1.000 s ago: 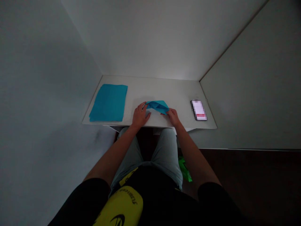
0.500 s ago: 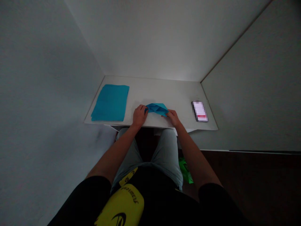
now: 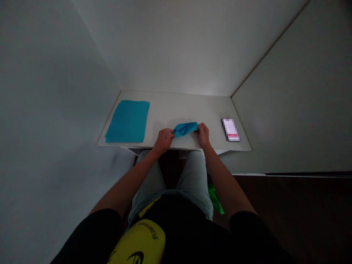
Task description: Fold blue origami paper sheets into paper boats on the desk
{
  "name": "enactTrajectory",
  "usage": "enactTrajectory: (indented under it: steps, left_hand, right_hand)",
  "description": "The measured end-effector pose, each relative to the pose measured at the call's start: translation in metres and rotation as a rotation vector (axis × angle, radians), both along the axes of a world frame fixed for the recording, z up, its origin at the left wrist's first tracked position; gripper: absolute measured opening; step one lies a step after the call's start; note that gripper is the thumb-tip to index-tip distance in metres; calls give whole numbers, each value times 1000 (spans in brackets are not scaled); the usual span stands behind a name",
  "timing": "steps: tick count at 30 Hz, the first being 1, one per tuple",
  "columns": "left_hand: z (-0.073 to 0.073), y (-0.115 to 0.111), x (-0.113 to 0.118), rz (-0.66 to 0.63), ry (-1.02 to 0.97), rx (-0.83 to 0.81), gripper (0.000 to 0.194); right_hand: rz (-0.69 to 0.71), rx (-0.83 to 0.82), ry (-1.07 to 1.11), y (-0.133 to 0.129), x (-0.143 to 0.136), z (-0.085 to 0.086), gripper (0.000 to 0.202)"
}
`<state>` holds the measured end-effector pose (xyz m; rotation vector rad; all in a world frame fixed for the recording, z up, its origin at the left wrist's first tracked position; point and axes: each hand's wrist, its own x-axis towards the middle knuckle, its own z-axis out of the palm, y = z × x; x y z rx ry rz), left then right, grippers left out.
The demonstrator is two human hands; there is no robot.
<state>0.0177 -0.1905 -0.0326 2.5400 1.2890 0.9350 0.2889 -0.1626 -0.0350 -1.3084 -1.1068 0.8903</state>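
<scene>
A folded piece of blue paper (image 3: 184, 129) is held between my two hands, over the front middle of the white table (image 3: 176, 106). My left hand (image 3: 164, 140) pinches its left end, and my right hand (image 3: 202, 134) grips its right end. The paper is long and narrow, with creased folds showing in the middle, and its right end sits a little higher than its left. Fingertips on both sides are partly hidden behind the paper.
On the table's left part lies a stack of flat blue sheets (image 3: 128, 121). A phone (image 3: 231, 129) with a blurred, lit screen lies near the right edge. Walls border the table's back and sides. Below, something green (image 3: 216, 200) is beside my leg.
The folded paper has tilted, its right end rising and its left end dropping. My right hand has turned more upright around its end; my left hand has moved slightly lower.
</scene>
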Motion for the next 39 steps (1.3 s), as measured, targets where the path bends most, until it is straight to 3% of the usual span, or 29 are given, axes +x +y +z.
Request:
enactTrajectory:
  steps: [5, 9, 14, 17, 21, 23, 27, 29, 35, 39]
  left_hand:
    - [-2, -22, -11, -324, 131, -8, 24]
    - [11, -30, -9, -395, 166, -90, 11]
    - [38, -7, 10, -235, 121, -211, 30]
    - [48, 13, 22, -76, 136, -155, 38]
    - [44, 34, 28, 199, 143, -127, 75]
    - [38, 42, 27, 264, 151, -222, 73]
    - [26, 54, 25, 274, -27, -403, 25]
    - [23, 55, 26, 275, -150, -441, 13]
    - [18, 36, 31, 271, -260, -486, 18]
    - [20, 29, 30, 220, -303, -413, 47]
  right_hand:
    - [-4, 5, -20, -1, 1, -2, 44]
    - [-2, 17, -44, -3, -3, 0, 37]
    - [88, 11, -128, -6, -13, 2, 46]
    - [159, -5, -290, -8, -18, 5, 53]
    - [152, -14, -466, -10, -21, 9, 47]
    - [160, 12, -539, -10, -21, 10, 45]
    - [179, 50, -628, -8, -23, 8, 46]
    - [165, 28, -653, -6, -23, 6, 45]
    - [100, -47, -651, -1, -22, -1, 45]
    - [126, -31, -557, -1, -20, -1, 46]
